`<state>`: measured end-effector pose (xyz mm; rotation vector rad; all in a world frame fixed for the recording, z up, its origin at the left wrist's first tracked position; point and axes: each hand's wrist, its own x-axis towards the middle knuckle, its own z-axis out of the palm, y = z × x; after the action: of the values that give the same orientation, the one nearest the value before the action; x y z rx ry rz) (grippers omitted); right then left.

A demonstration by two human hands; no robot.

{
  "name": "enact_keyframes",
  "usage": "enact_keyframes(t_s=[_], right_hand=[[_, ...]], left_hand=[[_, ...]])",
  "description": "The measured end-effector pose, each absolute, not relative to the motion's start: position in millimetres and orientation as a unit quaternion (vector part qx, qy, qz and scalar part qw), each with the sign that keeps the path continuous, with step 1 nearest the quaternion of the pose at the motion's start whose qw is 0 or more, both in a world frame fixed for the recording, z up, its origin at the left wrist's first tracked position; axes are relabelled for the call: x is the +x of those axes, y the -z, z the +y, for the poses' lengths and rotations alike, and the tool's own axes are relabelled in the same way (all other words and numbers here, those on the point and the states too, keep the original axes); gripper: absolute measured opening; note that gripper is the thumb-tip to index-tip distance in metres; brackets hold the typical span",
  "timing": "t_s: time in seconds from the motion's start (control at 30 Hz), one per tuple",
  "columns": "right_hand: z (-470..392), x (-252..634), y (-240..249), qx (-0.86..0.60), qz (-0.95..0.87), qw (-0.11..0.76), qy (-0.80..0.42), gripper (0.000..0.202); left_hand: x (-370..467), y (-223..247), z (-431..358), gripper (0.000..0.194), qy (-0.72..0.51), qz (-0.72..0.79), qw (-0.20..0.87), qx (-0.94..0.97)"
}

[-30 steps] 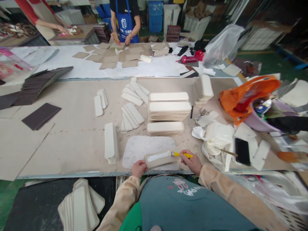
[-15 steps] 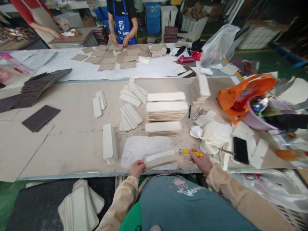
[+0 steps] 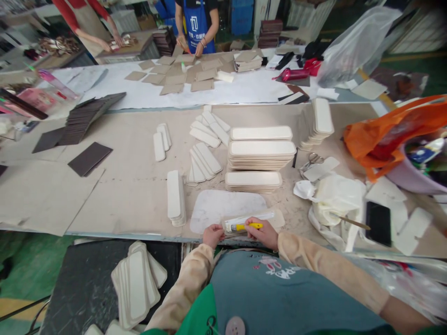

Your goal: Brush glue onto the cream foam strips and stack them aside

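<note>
Left to right, I view remotely: the left hand (image 3: pixel 213 236), fingers pinching the pale strip (image 3: pixel 275 217) at its nine-o'clock end; the strip, partly over the white sheet (image 3: pixel 209 204), toward the six-o'clock edge of the table (image 3: pixel 136 204), long axis nearly nine-to-three; the yellow brush (image 3: pixel 240 227), bristles facing nine o'clock; the right hand (image 3: pixel 264 234), fingers wrapped on its handle.

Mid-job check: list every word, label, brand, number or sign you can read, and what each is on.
None reads with certainty.
Co-worker's blue apron: white characters under an emblem, too blurred.
Wearer's grey-blue apron: white lettering by a rabbit print, too distorted.
Green panel at its side: dark lettering, too unclear.
</note>
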<state>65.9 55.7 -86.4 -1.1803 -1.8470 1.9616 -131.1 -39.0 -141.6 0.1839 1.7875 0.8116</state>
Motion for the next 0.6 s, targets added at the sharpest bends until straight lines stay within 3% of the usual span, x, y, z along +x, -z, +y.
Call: enact_keyframes(t_s=[0.6], right_hand=[[69.3,123.0,78.8,-0.471,-0.671,0.118,-0.561,0.026]], left_hand=[[-134.1,147.6,-40.9,0.009,-0.336,0.753,0.559,0.090]])
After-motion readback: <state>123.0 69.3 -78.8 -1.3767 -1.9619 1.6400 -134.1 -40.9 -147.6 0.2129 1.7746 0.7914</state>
